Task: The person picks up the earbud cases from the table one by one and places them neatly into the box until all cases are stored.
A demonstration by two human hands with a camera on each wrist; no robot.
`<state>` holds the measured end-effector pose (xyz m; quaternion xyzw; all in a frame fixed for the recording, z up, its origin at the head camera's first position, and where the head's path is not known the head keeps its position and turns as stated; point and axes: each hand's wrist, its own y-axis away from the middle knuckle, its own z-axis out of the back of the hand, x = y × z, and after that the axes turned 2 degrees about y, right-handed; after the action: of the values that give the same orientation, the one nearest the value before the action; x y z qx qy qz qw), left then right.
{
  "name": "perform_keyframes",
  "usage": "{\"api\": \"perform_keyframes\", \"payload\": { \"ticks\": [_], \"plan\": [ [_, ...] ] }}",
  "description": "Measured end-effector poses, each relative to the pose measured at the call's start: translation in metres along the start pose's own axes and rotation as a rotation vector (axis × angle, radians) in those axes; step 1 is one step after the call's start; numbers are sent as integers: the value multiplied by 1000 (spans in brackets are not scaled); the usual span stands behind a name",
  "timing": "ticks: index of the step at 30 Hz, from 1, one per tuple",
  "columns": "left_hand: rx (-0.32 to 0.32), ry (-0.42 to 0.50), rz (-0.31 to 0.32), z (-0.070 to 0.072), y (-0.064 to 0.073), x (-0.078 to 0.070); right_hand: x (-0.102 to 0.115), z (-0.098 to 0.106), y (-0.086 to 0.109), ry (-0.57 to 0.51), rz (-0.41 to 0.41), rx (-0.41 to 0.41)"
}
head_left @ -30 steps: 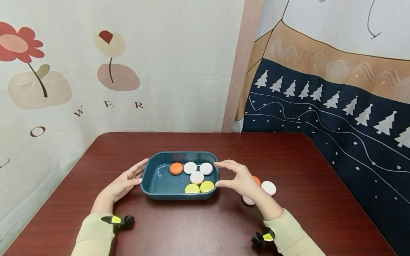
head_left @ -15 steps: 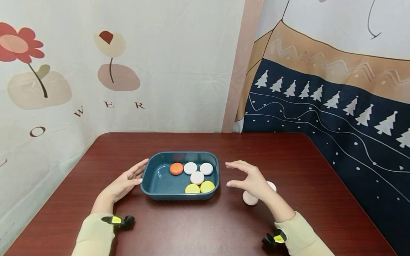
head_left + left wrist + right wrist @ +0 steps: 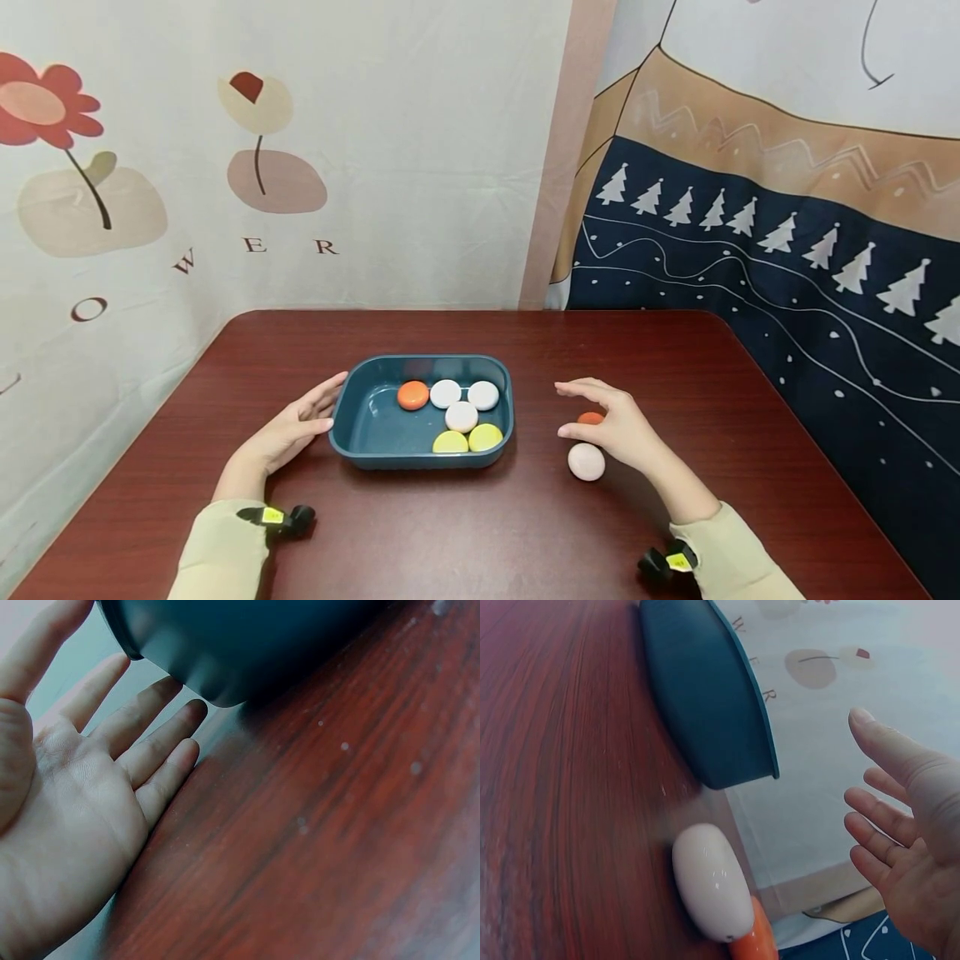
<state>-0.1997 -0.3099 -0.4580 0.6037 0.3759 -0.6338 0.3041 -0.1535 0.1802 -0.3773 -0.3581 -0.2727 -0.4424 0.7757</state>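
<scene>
A teal rectangular tray [image 3: 382,429] holds several round, smooth pieces: one orange piece [image 3: 412,395], two white pieces [image 3: 446,394], a pinkish-white piece [image 3: 461,417] and two yellow pieces [image 3: 485,437]. At the tray's left end, my left hand [image 3: 281,432] rests with fingers extended, thumb and fingertips against the wall and rim. My right hand [image 3: 622,427] hovers right of the tray, thumb and fingers apart with nothing between them. Beneath it lies another orange piece [image 3: 590,418], partly covered by the hand. A pinkish-white piece [image 3: 712,881] sits just in front, close to the orange one.
The dark red wooden table [image 3: 450,533] has rounded far corners. Behind it hang a pale printed curtain [image 3: 420,167] and a navy cloth with white trees [image 3: 750,275]. Black cameras are strapped at both wrists.
My right hand has moved right, from the tray's right end to over the loose pieces. The white piece there has gone out of sight behind it. My left hand and the tray stay put.
</scene>
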Motion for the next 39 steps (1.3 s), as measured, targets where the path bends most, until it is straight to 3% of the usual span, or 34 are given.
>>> {"api": "perform_keyframes", "payload": {
  "ticks": [5, 11, 18, 25, 39],
  "plan": [
    [6, 9, -5, 0, 0, 1, 4, 7, 4, 10, 17, 3],
    [-2, -4, 2, -1, 0, 0, -32, 10, 3, -2, 23, -1],
    [-2, 1, 1, 0, 0, 1, -33, 19, 3, -34, -41, 38],
    [5, -10, -4, 2, 0, 2, -68, 19, 3, -38, -40, 79],
    [3, -7, -1, 2, -1, 3, -91, 21, 4, -32, -52, 143]
  ]
}}
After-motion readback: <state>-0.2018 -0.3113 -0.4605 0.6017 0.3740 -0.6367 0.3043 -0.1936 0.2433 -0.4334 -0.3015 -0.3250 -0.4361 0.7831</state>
